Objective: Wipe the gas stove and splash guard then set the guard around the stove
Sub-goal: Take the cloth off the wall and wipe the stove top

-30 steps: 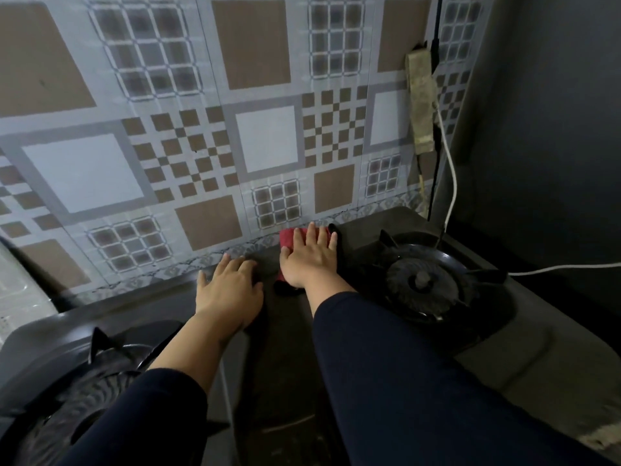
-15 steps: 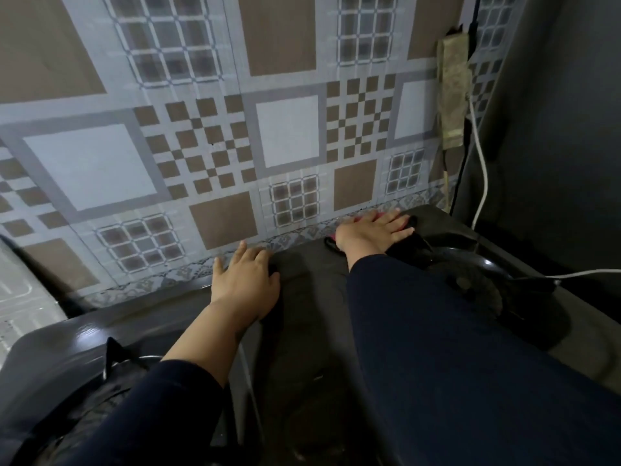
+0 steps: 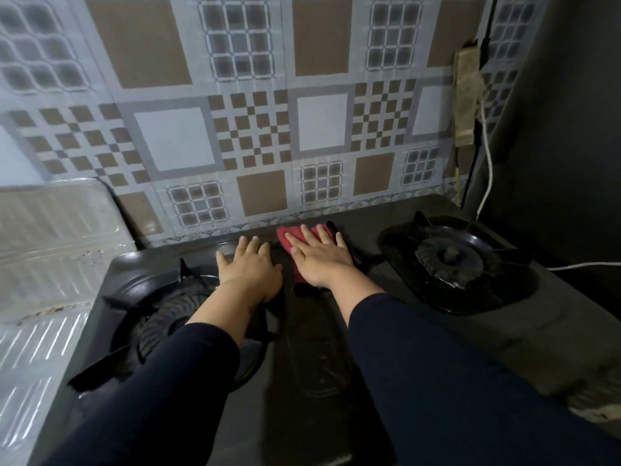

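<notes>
The right hand (image 3: pixel 321 260) has come back from the far right toward the middle of the gas stove (image 3: pixel 312 334), and the red cloth (image 3: pixel 291 237) shows again under its flat, spread fingers. The left hand (image 3: pixel 250 269) rests open on the stove top just beside it. The splash guard (image 3: pixel 50 237) stands at the left. To wipe well, I think the palm should press evenly and make overlapping strokes along the back edge.

A black gas stove (image 3: pixel 554 334) bears a red cloth (image 3: pixel 288 237).
</notes>
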A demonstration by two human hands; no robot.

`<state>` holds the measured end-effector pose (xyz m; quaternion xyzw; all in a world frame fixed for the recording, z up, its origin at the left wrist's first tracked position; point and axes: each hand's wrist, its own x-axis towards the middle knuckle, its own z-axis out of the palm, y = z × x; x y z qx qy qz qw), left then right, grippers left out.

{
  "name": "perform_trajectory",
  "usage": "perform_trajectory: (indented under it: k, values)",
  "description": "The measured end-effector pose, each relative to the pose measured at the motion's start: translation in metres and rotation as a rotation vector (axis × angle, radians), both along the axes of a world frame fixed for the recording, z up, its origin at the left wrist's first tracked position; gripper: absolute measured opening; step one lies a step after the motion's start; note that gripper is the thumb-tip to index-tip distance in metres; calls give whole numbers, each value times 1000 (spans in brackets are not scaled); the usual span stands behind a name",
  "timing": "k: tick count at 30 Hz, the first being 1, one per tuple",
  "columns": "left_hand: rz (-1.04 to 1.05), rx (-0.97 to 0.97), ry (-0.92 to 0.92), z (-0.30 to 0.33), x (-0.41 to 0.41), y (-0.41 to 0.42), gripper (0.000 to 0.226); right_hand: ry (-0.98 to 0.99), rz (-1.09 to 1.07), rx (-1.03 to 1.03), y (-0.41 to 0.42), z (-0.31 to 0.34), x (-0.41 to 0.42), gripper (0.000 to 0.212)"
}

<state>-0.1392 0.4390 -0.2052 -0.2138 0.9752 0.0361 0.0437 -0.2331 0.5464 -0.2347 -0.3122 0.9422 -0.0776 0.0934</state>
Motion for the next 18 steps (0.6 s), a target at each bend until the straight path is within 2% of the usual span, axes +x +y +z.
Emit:
perform_trajectory:
  k: [5, 12, 18]
  values:
    - [26, 18, -3, 0, 34, 5, 63, 23, 39, -2, 17, -1, 53, 50]
    - [11, 104, 95, -6, 54, 11, 67, 56, 58, -12, 49, 0, 131, 54]
    - [10, 132, 118, -10, 56, 12, 70, 80, 98, -18, 60, 0, 162, 51]
